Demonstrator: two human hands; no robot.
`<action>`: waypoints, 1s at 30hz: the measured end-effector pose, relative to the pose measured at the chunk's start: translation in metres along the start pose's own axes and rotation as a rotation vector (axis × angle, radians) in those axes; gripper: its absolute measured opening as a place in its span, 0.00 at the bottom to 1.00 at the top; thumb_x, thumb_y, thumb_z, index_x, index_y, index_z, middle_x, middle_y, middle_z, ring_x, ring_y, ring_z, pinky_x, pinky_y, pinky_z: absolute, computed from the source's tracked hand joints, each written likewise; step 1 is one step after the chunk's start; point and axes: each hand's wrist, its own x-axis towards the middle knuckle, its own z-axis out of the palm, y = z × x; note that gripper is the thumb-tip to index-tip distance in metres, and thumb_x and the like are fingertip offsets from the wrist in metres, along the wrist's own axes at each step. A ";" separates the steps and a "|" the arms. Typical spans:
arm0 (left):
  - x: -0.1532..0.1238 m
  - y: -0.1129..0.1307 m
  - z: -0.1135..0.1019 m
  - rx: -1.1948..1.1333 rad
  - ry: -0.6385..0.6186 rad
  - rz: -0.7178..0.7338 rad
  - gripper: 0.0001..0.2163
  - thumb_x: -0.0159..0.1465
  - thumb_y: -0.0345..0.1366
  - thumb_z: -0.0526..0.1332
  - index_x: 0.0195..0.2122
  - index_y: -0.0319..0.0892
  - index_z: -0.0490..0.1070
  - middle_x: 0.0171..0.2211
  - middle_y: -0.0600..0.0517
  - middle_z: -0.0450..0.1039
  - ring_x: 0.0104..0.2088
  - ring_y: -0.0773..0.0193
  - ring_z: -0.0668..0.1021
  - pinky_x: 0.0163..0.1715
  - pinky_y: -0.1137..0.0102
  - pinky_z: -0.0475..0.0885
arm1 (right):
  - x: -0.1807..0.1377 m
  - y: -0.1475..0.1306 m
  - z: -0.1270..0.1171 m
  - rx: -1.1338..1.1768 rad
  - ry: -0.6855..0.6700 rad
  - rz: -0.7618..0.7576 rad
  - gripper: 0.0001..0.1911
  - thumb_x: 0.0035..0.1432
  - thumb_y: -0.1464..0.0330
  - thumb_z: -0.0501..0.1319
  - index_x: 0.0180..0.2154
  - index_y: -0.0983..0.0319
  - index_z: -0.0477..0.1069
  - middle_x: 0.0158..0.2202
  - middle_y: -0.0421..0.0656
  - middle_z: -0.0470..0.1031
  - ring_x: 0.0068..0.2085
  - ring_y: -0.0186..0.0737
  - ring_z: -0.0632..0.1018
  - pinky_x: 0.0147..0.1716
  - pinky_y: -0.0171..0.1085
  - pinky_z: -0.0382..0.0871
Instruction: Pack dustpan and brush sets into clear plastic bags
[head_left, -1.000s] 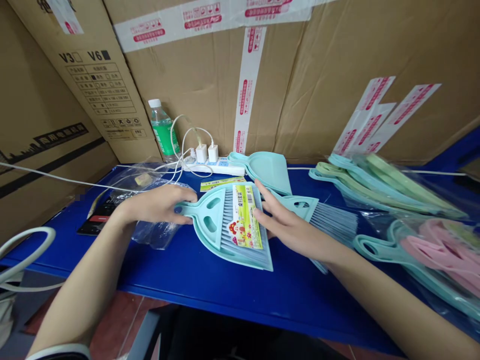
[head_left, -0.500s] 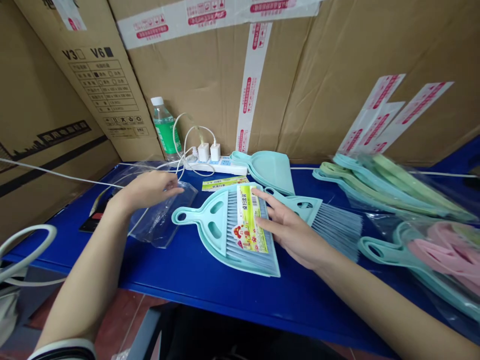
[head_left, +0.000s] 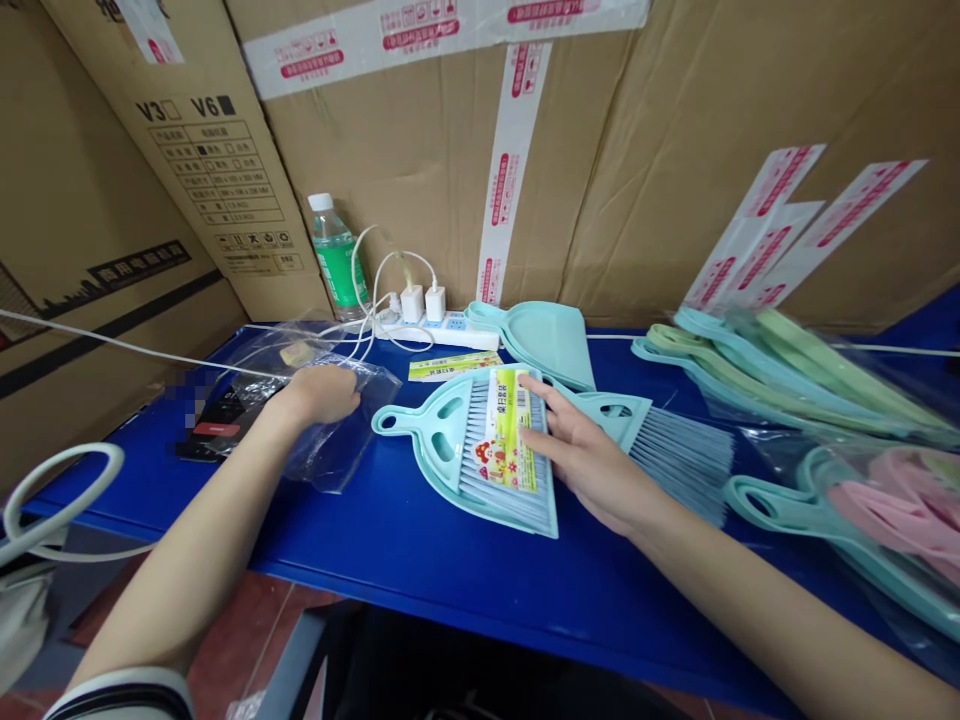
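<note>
My left hand (head_left: 326, 393) is closed over a clear plastic bag (head_left: 337, 450) lying crumpled on the blue table; its fingertips are mostly hidden. My right hand (head_left: 581, 445) grips the right side of a mint-green dustpan (head_left: 431, 470) with a matching brush (head_left: 474, 440) nested in it. The thumb and index finger press on the yellow-green card label (head_left: 510, 430) across the grey bristles. Behind that hand lies a second mint brush (head_left: 679, 450), its bristles to the right. Another mint dustpan (head_left: 551, 340) rests farther back.
A loose label card (head_left: 454, 366) lies before a white power strip (head_left: 442, 330) with chargers and cables. A water bottle (head_left: 337, 260) stands against large cardboard boxes (head_left: 420, 160). Bagged green and blue sets (head_left: 787, 375) and a bagged pink and mint set (head_left: 862, 510) lie at right.
My left hand has come down onto the plastic bag and its fingers have closed. The dustpan set has turned slightly and its handle end has shifted right, with my right hand still on it.
</note>
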 end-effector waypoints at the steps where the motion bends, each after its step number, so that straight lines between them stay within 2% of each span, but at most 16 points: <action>1: 0.000 0.005 -0.001 0.038 -0.002 -0.035 0.12 0.58 0.37 0.56 0.19 0.41 0.67 0.19 0.45 0.69 0.28 0.50 0.77 0.31 0.61 0.68 | 0.000 0.000 0.000 0.005 0.001 0.000 0.38 0.60 0.69 0.55 0.68 0.54 0.42 0.59 0.46 0.71 0.54 0.47 0.76 0.54 0.55 0.70; 7: -0.005 0.030 -0.009 0.150 -0.049 -0.100 0.10 0.56 0.34 0.54 0.18 0.42 0.66 0.20 0.46 0.72 0.26 0.56 0.76 0.28 0.67 0.67 | 0.002 0.001 0.000 0.034 0.039 0.014 0.39 0.60 0.70 0.54 0.69 0.54 0.41 0.61 0.45 0.69 0.58 0.46 0.72 0.55 0.54 0.69; 15: -0.013 0.044 -0.020 0.082 -0.133 -0.105 0.12 0.63 0.33 0.50 0.21 0.43 0.59 0.19 0.52 0.72 0.17 0.66 0.71 0.23 0.71 0.62 | 0.002 0.002 -0.005 -0.017 0.057 -0.035 0.39 0.59 0.69 0.55 0.69 0.53 0.43 0.61 0.44 0.69 0.59 0.47 0.71 0.56 0.54 0.68; 19: -0.015 0.049 -0.024 -0.060 -0.188 -0.089 0.11 0.64 0.34 0.48 0.23 0.44 0.56 0.20 0.55 0.74 0.15 0.69 0.71 0.21 0.72 0.64 | 0.000 -0.001 -0.002 0.007 0.090 -0.011 0.39 0.57 0.69 0.55 0.68 0.54 0.44 0.61 0.44 0.69 0.59 0.47 0.71 0.56 0.53 0.68; 23: -0.016 0.052 -0.025 -0.236 -0.155 0.009 0.11 0.65 0.36 0.47 0.25 0.45 0.55 0.17 0.56 0.71 0.14 0.70 0.68 0.18 0.74 0.63 | -0.001 -0.005 0.002 0.062 0.131 0.043 0.39 0.56 0.70 0.56 0.67 0.56 0.47 0.61 0.45 0.69 0.59 0.47 0.71 0.57 0.52 0.66; 27: -0.014 0.053 -0.020 -0.405 -0.178 0.083 0.09 0.65 0.36 0.48 0.28 0.45 0.56 0.18 0.56 0.71 0.17 0.70 0.69 0.16 0.76 0.62 | -0.001 -0.005 0.003 0.059 0.134 0.048 0.39 0.55 0.71 0.57 0.67 0.56 0.48 0.62 0.45 0.68 0.60 0.47 0.70 0.57 0.52 0.67; 30: -0.010 0.053 -0.014 -0.517 -0.211 0.131 0.07 0.66 0.36 0.48 0.29 0.45 0.56 0.18 0.57 0.71 0.14 0.72 0.66 0.15 0.77 0.60 | -0.001 -0.004 0.004 0.073 0.131 0.060 0.39 0.56 0.71 0.56 0.67 0.54 0.48 0.61 0.44 0.69 0.60 0.48 0.70 0.56 0.53 0.67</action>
